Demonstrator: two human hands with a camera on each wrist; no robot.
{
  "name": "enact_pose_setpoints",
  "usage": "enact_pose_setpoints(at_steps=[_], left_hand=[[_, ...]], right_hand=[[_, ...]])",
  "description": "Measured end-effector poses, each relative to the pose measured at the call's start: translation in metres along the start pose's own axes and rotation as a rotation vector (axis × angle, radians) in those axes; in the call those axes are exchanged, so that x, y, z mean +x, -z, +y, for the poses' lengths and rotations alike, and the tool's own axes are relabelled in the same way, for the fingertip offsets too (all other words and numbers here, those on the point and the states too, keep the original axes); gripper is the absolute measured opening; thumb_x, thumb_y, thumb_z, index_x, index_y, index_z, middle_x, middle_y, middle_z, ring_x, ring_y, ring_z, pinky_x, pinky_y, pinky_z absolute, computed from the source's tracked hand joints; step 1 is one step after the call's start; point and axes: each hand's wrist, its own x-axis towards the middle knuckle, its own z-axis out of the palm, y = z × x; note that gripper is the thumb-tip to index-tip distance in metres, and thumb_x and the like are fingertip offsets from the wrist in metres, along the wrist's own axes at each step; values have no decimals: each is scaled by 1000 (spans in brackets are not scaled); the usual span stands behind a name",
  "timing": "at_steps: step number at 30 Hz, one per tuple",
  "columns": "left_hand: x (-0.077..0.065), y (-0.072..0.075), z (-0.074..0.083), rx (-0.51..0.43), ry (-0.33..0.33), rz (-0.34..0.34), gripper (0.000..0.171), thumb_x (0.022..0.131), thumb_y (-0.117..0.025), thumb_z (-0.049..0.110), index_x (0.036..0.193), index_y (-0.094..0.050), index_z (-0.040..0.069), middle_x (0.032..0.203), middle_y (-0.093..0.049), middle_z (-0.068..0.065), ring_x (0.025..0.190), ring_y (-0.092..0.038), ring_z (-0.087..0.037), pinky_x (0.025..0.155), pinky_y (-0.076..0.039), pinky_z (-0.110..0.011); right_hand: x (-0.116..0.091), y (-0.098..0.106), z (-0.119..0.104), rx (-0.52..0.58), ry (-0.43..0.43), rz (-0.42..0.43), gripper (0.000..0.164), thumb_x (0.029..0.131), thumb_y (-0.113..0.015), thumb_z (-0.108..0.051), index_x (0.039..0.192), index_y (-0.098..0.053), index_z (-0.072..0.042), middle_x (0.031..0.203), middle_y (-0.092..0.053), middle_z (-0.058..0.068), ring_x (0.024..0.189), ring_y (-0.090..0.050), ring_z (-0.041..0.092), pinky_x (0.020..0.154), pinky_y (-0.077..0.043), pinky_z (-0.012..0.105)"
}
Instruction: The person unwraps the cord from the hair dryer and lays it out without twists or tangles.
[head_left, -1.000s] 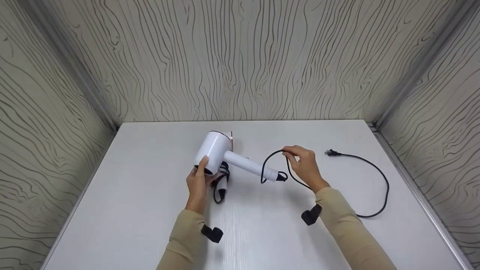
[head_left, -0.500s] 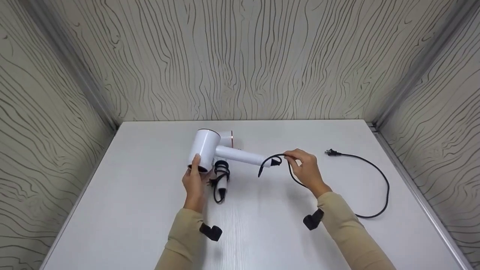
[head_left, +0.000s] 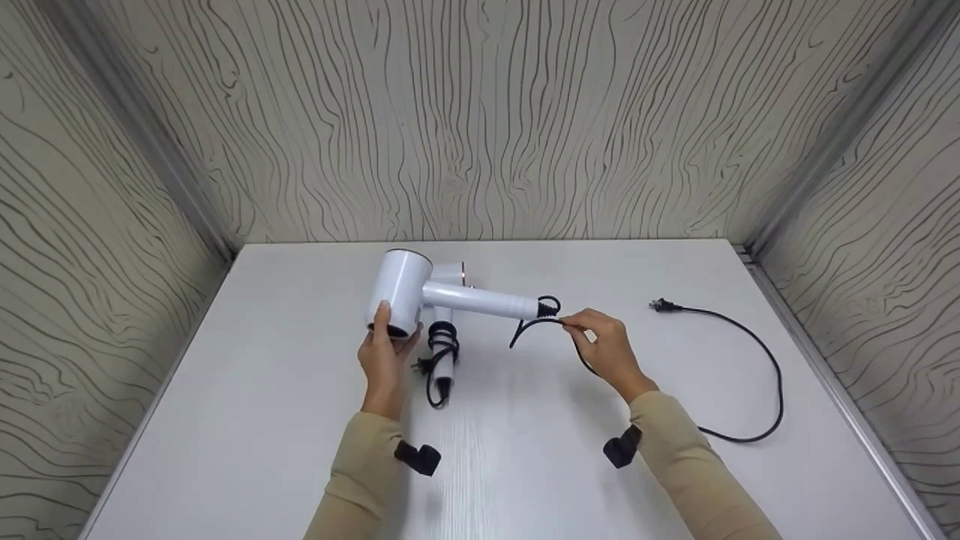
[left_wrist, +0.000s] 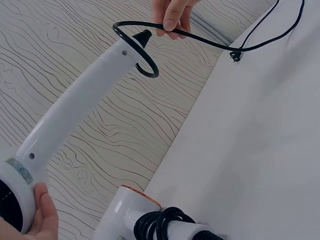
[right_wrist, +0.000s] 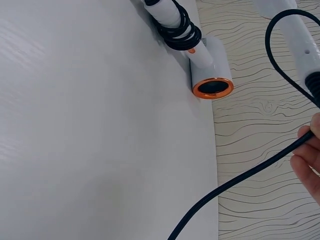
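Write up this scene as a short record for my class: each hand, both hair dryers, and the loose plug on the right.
Left hand: grips the barrel of the held dryer
Right hand: pinches the held dryer's black cord
Second dryer: on the white table, wound cord around its handle
Loose plug: on the table, right of the right hand

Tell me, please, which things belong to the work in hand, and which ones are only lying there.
In the work:
dryer, held in the left hand
its cord, pinched by the right hand
plug, on the table

Only lying there, it seems:
second dryer, also on the table
coiled cord, wound round it
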Motion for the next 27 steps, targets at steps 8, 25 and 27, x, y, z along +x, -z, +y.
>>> enact_pose_setpoints(at_steps=[8,25,27], left_hand=[[-2,-2,6,-3,-3,-6,71,95,-49,46,139,-38,-8,124,-51,-21,79,-69,-12,87,-60,-31],[-6,0,16,20,-13,-50,67,96,-41,50,140,-39,-1,118,-53,-14,76,-67,-9,78,-57,-21],[-6,1,16,47,-14,-65,66,96,-40,51,138,-41,-1,112,-55,-11,75,-67,-9,77,-56,-20]], right_hand=[[-3,-4,4,-13,-61,-26,10,78,-72,6,85,-74,-1,78,-72,10,71,-67,21,64,-57,30],[-5,-10,8,-141,-217,-65,8,79,-74,2,84,-70,-3,80,-70,9,76,-67,19,68,-58,33],[-5,-11,10,-159,-225,-52,8,78,-74,4,83,-69,-2,80,-70,10,75,-66,20,68,-58,32]])
